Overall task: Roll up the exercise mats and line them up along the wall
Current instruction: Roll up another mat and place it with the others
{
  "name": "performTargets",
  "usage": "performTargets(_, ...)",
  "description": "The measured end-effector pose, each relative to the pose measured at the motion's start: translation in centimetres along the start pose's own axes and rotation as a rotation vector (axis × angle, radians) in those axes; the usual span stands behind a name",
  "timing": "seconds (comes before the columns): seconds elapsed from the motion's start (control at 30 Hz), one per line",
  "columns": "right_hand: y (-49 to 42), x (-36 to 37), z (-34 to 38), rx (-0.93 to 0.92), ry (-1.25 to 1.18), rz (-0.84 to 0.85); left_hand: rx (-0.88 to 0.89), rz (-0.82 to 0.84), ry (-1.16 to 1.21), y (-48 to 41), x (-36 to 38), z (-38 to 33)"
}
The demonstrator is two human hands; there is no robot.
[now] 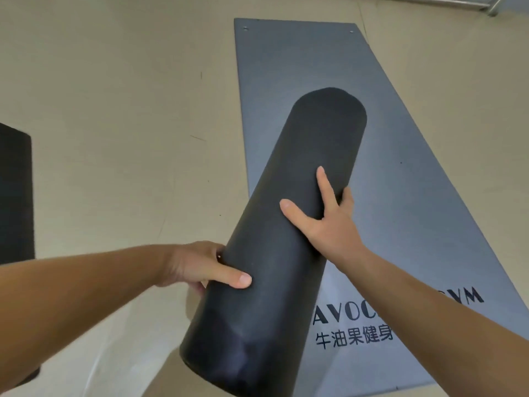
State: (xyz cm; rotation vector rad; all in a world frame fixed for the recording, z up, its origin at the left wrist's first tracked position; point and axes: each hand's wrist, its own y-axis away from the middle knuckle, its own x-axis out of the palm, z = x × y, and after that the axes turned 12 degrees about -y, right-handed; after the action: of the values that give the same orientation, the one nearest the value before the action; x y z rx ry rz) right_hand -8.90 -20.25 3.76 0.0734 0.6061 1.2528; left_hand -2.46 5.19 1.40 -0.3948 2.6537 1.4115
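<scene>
A pale beige floor [114, 110] fills the scene, scuffed here and there with short dark marks. Nearest, a black rolled mat [274, 267] is held at a slant in both hands, its near end low at the bottom edge and its far end pointing away and a little to the right. The left hand [194, 265] grips the roll near that lower end from the left side: the thumb [234, 277] lies flat across the top while the fingers go under the roll, mostly hidden. Farther up, the right hand [329, 224] clasps the middle of the roll from the right – thumb and forefinger spread wide apart over the top surface, the remaining fingers [345, 196] curled round the right flank. Beneath and beyond the roll a grey mat [415, 196] lies unrolled flat on the floor, running away from the near right corner; printed lettering at its near end is partly covered by the right forearm. Whether the roll's far end touches this mat cannot be told. At the left edge, well apart, a second black roll [14, 196] is cut off by the frame. In the far right corner a strip of metal railing [458, 1] shows
</scene>
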Motion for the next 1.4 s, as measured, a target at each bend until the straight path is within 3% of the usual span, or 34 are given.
performTargets(0.13,-0.1,1.5,-0.5,-0.061,0.006,0.012,-0.120,-0.131,-0.260,1.9,-4.6,1.0)
performTargets(0.27,0.4,2.8,-0.9,0.006,-0.050,0.021,-0.209,-0.201,-0.413,3.4,-6.8,0.4)
performTargets(0.43,-0.5,6.2,1.1,0.012,0.198,-0.038,-0.021,-0.638,-0.314,5.3,-5.3,-3.1)
performTargets(0.53,-1.3,8.1,3.2,-0.065,0.352,-0.022,0.014,-0.571,-0.496,6.0,-3.1,-3.6)
performTargets(0.63,-2.3,9.1,4.3,-0.346,0.490,-0.026,-0.083,-0.406,-0.506,6.6,-3.5,-1.5)
performTargets(0.7,-3.2,9.9,4.3,-0.572,0.491,-0.025,-0.136,-0.404,-0.527,7.9,-4.8,0.1)
performTargets(0.77,-3.7,11.4,4.1,-0.664,0.494,-0.012,-0.127,-0.457,-0.575,9.2,-5.5,1.4)
performTargets(0.87,-3.6,13.6,4.5,-0.522,0.501,-0.078,-0.089,-0.543,-0.644,9.8,-4.3,3.0)
performTargets(0.97,-3.3,15.4,5.8,-0.037,0.184,-0.040,-0.116,-0.578,-0.668,8.7,-3.1,4.1)
performTargets(1.03,-3.6,16.8,6.6,0.171,-0.050,0.012,-0.160,-0.582,-0.568,7.9,-3.4,4.5)
performTargets(1.23,-4.3,20.6,11.0,0.267,-0.005,0.046,-0.206,-0.604,-0.286,7.9,-7.2,8.6)
performTargets(1.4,-5.0,19.2,8.9,0.203,-0.319,-0.045,-0.035,-0.766,-0.250,9.6,-8.5,13.6)
